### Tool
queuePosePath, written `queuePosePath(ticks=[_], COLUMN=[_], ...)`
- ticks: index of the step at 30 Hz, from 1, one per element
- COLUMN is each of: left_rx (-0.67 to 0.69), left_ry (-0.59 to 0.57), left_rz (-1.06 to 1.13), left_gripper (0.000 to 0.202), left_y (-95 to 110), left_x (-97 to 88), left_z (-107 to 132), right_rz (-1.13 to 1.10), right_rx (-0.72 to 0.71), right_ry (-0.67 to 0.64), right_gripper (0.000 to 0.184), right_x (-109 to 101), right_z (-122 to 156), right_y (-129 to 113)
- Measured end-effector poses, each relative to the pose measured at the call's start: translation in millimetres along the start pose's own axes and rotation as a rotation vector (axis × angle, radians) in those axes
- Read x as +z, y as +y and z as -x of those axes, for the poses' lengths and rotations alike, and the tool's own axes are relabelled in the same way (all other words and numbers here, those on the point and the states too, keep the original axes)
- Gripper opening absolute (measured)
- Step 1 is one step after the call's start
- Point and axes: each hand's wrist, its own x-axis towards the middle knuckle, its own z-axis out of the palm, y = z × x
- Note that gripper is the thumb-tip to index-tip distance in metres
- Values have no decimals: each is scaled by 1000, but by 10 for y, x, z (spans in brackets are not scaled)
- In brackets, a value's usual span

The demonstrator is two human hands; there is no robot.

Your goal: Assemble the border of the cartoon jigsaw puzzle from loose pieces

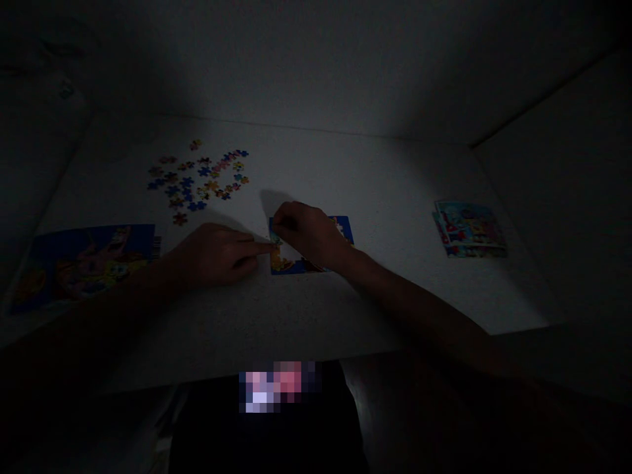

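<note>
loose puzzle pieces (197,178), too small to tell; middle puzzle (296,266), partly hidden

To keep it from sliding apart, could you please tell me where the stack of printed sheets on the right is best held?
Probably its near and far edges, from above, with the right hand: the stack of printed sheets lies flat on the white table, its left side fanned, so a pinch across should hold it.

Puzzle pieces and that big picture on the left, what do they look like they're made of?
The loose jigsaw pieces look like printed cardboard, going by their thin, flat, die-cut shapes, though the dim light hides their edges. The picture sheet seems to be thin printed card or paper, lying flat; its finish is hard to tell.
</note>
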Motion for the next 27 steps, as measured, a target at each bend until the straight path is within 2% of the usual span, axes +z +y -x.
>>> queuePosePath(ticks=[4, 16, 22, 27], left_rx=[6, -28, -51, -55], left_ry=[11, 37, 16, 45], left_rz=[-6, -24, -5, 37], left_gripper=[46, 44, 44, 44], left_y=[-5, 13, 10, -2], left_x=[4, 6, 2, 26], left_z=[5, 12, 3, 10], right_rz=[37, 65, 185, 303], right_rx=[-60, -73, -68, -73], right_ry=[-4, -4, -6, -32], right_gripper=[18, 21, 26, 28], right_x=[17, 23, 28, 11], right_z=[-5, 12, 41, 67], right_y=[24, 33, -3, -55])
